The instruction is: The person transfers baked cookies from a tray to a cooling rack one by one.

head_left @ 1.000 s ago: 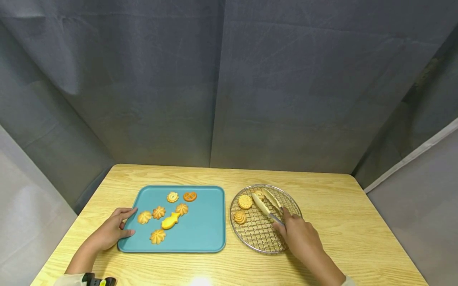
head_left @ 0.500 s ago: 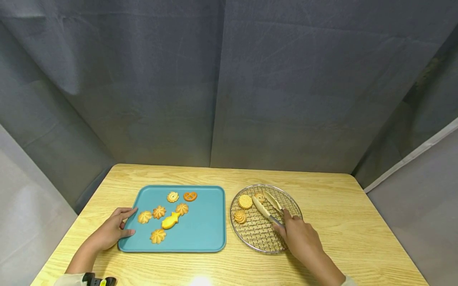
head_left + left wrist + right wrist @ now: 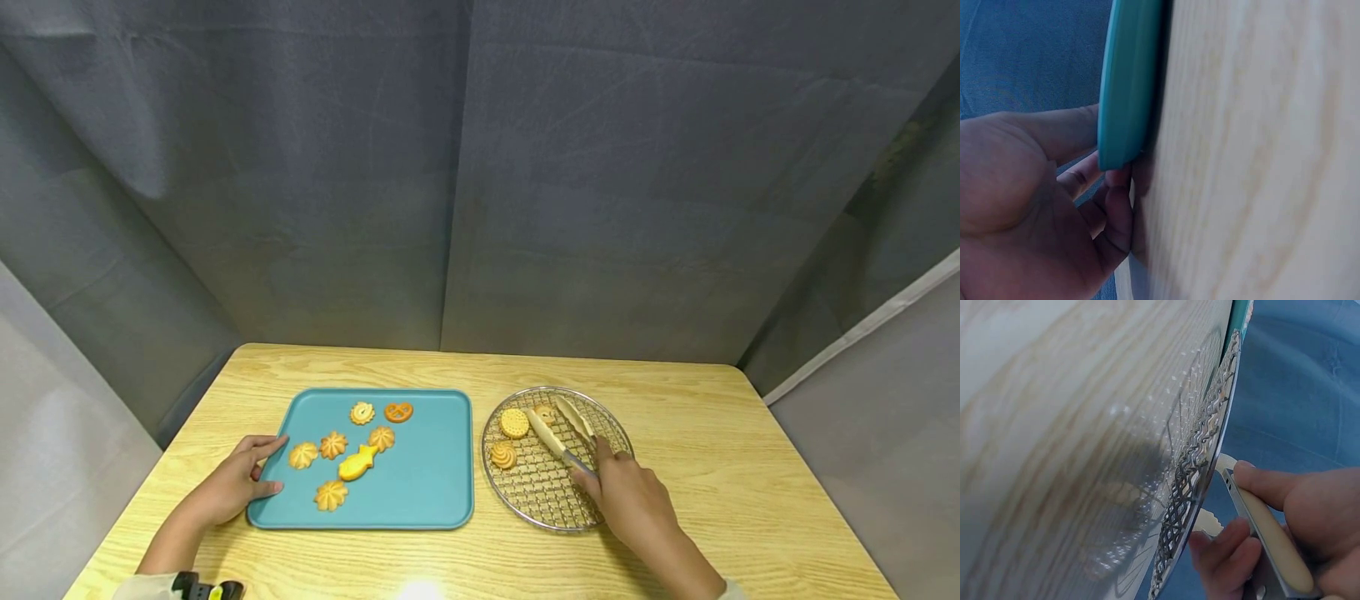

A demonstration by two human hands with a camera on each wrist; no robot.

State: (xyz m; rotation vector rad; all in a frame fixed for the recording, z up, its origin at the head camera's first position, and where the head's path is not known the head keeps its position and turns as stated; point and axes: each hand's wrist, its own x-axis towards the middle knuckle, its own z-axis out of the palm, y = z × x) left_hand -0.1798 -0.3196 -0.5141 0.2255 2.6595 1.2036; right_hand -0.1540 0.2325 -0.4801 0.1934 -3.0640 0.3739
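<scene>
My right hand (image 3: 628, 493) holds a pair of tongs (image 3: 558, 448) with metal arms and cream-coloured ends over the round wire rack (image 3: 540, 500). Between the parted tong tips lies a cookie (image 3: 545, 413), partly hidden by them. Left of it on the rack are a round, dotted yellow cookie (image 3: 514, 423) and a swirled cookie (image 3: 503, 455). My left hand (image 3: 228, 485) grips the left edge of the teal tray (image 3: 427, 483), its thumb on top. In the left wrist view the other fingers (image 3: 1119, 215) curl at and below the tray's edge.
On the tray lie a pretzel (image 3: 398, 412), a yellow fish-shaped piece (image 3: 357, 463), a ring-like cookie (image 3: 362, 413) and several flower-shaped cookies (image 3: 331, 496). Tray and rack stand side by side on a wooden table (image 3: 720, 467). Grey curtains (image 3: 585, 183) hang behind it.
The tong tips have shifted slightly and stand a little wider apart around the cookie on the rack. The left hand and the tray have stayed in place.
</scene>
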